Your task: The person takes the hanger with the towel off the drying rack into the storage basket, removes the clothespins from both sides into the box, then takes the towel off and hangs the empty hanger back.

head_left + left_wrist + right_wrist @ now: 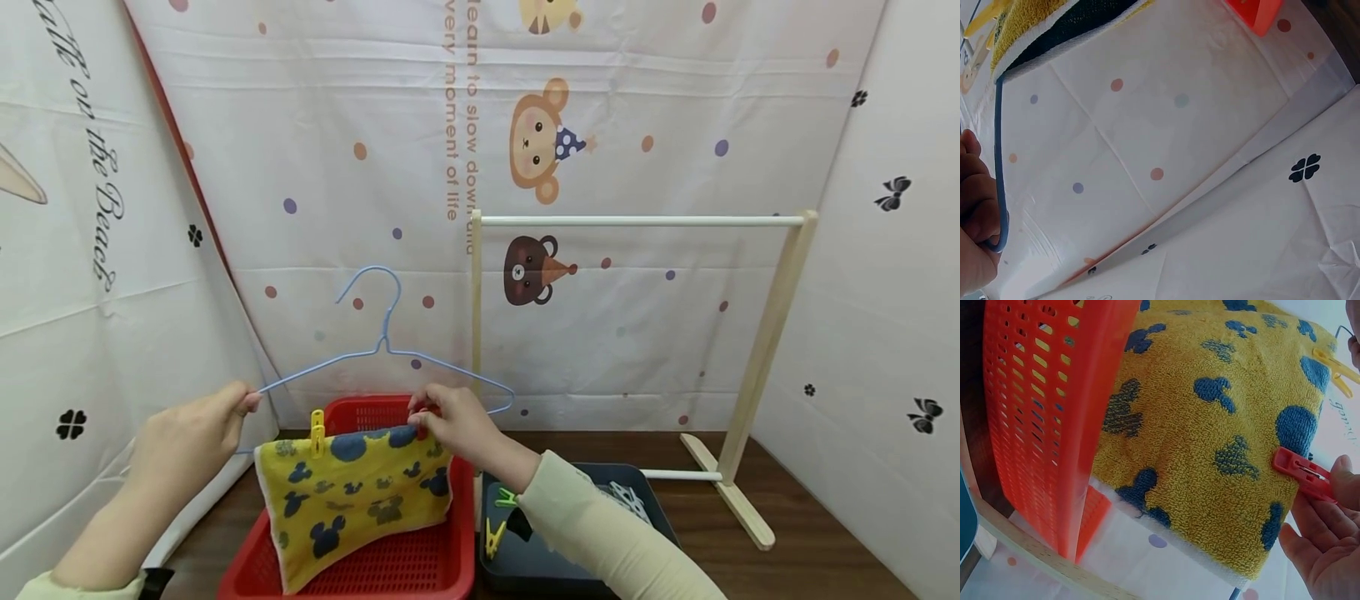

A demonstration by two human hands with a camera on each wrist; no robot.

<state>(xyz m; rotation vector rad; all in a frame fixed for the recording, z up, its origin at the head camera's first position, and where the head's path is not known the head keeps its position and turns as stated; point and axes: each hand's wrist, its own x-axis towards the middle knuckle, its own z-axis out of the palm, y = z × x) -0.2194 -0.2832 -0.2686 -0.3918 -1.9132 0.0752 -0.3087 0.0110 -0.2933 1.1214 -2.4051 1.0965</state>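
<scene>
A blue wire hanger (387, 343) is held up with its hook at the top. My left hand (197, 427) grips its left corner, and the bent wire shows beside the curled fingers in the left wrist view. Over the hanger's bottom bar hangs a yellow towel (360, 492) with blue mouse-head shapes. On its top edge sits a yellow clothespin (318, 433), left of the middle. My right hand (459, 421) pinches a red clothespin (1304, 473) whose jaws lie over the towel's top edge near the right end.
Below the towel stands a red plastic basket (461, 550). To its right, a dark tray (570, 583) holds green and yellow clothespins (495, 537) and pale ones, partly behind my right forearm. Behind it rises a wooden rack (765, 342) with a white top rail (637, 222).
</scene>
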